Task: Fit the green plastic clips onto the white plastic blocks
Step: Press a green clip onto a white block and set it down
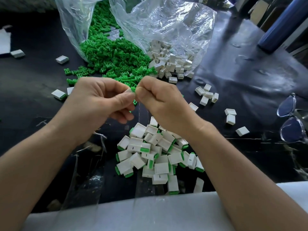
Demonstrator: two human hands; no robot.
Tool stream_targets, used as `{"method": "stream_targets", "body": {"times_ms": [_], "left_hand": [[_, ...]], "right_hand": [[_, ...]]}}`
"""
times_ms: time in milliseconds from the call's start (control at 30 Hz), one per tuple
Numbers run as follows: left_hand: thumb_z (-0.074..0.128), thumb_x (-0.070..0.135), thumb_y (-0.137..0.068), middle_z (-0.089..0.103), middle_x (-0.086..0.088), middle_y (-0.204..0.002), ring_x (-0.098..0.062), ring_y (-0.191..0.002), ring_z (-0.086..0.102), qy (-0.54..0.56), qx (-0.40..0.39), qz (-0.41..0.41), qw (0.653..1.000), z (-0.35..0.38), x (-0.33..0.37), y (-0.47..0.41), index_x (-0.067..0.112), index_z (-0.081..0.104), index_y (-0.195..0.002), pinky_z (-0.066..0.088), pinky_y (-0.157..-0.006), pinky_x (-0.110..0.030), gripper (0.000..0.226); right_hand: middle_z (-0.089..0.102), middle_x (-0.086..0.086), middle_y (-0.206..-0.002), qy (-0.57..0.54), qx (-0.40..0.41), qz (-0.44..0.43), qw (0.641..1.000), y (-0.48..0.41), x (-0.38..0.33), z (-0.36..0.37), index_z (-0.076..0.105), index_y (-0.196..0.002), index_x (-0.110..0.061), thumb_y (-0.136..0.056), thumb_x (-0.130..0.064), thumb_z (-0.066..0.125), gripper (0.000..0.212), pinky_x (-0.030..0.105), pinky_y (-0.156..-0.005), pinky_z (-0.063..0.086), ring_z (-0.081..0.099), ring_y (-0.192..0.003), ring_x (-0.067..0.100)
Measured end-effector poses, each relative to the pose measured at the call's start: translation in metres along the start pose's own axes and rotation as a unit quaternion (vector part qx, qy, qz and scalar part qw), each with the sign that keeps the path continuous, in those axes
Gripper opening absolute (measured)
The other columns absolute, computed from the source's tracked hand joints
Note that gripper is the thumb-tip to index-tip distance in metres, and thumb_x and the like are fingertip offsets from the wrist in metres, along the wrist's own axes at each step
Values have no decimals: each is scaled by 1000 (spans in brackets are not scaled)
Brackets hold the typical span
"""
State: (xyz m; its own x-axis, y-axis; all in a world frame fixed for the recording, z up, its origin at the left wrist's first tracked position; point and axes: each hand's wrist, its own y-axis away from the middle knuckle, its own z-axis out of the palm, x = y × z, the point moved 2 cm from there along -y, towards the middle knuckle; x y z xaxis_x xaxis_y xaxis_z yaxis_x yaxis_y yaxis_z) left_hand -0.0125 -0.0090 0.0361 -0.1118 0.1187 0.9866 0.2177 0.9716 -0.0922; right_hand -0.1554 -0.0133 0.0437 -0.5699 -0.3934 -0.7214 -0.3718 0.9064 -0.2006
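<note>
On my feed the left hand (100,99) and right hand (160,99) meet fingertip to fingertip, pinching one green clip (133,89) between them above the dark desk (33,114). Finished blocks (158,154) pile below, loose white blocks (171,62) spill from the bag behind.

Between the left hand (100,99) and right hand (160,99) only a sliver of a green clip (133,89) showed; whether a block was with it could not be told. The right wrist hid part of the pile (156,155) of finished blocks. The two clear bags (166,22) ran off the top edge. The glasses (291,120) and a blue cylinder (281,25) were cut by the right edge, and a white scrap (4,41) by the left.
</note>
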Motion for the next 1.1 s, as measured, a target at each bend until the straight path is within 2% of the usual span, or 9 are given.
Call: {"method": "stream_targets", "body": {"times_ms": [100, 200, 300, 467, 633, 767, 867, 1000, 1100], "left_hand": [[64, 22, -66, 67, -3, -57, -12, -47, 63, 18, 30, -7, 999, 1, 0, 0, 11, 66, -71, 49, -44, -17, 12], [64, 22, -65, 67, -2, -57, -12, -48, 64, 31, 34, -17, 999, 0, -1, -1, 11, 66, -72, 49, -44, -17, 13], [64, 21, -66, 68, -3, -58, -12, -49, 64, 39, 21, -20, 999, 1, -1, -1, 10, 66, -74, 50, -45, -18, 15], [64, 19, -63, 67, -5, -57, -12, -48, 63, 4, -7, -14, 1000, 5, -3, 1, 10, 67, -72, 50, -45, -18, 14], [64, 19, -66, 67, -8, -59, -13, -47, 62, -50, -29, 3, 998, 5, -4, 2, 9, 68, -70, 49, -44, -18, 11], [66, 4, -78, 66, -7, -59, -9, -44, 60, -131, -25, 31, 991, 3, -7, 5, 8, 69, -71, 49, -44, -18, 8], [68, 7, -78, 66, -3, -55, -11, -45, 61, -189, -25, 48, 981, 2, -9, 5, 17, 69, -67, 50, -45, -18, 15], [69, 10, -76, 66, -1, -56, -11, -44, 61, -244, -43, 61, 967, 1, -9, 7, 22, 68, -63, 51, -47, -17, 18], [69, 13, -75, 68, -3, -60, -12, -46, 63, -165, -44, 63, 983, 2, -4, 6, 19, 69, -69, 52, -46, -19, 8]], "right_hand": [[42, 5, -64, -80, 22, 49, 995, -2, 1, 7, 45, -72, -5, -97, -16, 43, 27, 32, -61, 35, 38, -65, 18], [44, 4, -64, -83, 40, 44, 995, -3, 3, 8, 46, -72, -7, -96, -16, 45, 25, 33, -61, 37, 40, -65, 18], [42, 2, -64, -74, 27, 24, 997, -3, 6, 5, 48, -76, 2, -96, -13, 46, 24, 32, -59, 34, 38, -62, 13], [37, -14, -66, 80, -47, -58, 994, -1, 6, -6, 43, -75, -14, -93, -11, 46, 19, 29, -62, 32, 37, -65, 12], [34, -11, -65, 154, -84, -76, 981, 0, 1, -8, 39, -73, -14, -94, -12, 46, 22, 35, -64, 33, 38, -68, 18], [38, -6, -72, 234, -108, -86, 962, 1, -5, -5, 39, -75, -16, -93, -10, 46, 20, 38, -65, 34, 37, -70, 18], [36, -7, -74, 289, -127, -89, 945, 1, -7, -4, 38, -77, -18, -92, -10, 46, 19, 36, -67, 36, 36, -72, 15], [35, -8, -74, 333, -150, -115, 924, 1, -7, 0, 37, -78, -21, -91, -9, 46, 20, 30, -63, 31, 35, -73, 14], [40, -5, -72, 242, -102, -113, 958, 1, -2, -2, 47, -76, -14, -90, -8, 49, 16, 33, -61, 33, 39, -69, 17]]}}
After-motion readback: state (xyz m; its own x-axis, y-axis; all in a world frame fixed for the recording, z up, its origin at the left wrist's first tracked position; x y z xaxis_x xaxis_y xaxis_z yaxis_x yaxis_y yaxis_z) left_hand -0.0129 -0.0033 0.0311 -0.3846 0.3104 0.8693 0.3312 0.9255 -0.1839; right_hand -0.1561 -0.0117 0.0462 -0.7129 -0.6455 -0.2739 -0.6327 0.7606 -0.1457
